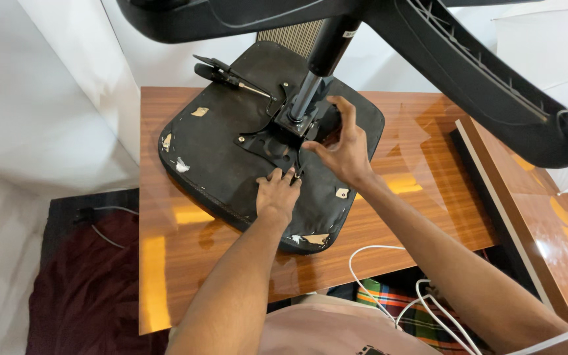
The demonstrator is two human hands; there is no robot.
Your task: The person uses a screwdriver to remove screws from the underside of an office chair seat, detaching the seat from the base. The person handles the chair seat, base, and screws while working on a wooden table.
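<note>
Upturned black padded office chair seat (231, 141) lies on the glossy brown wooden table (422, 197), black metal mechanism plate (277, 135) and gas column (310, 89) bolted at its middle. Our left hand (277, 194) presses flat, fingers bent at the plate edge — possibly pinching a small fastener, hard to tell. Right hand (343, 148) half open, cupping the column base. Risk: star base (468, 72) overhead tips the seat off the table.

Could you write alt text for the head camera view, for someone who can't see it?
Seen from above, a person's left hand and right hand work at the metal mechanism plate on the underside of an upturned black office chair seat. The seat lies on a glossy wooden table, the gas lift column and chair base pointing up toward the camera.
</note>
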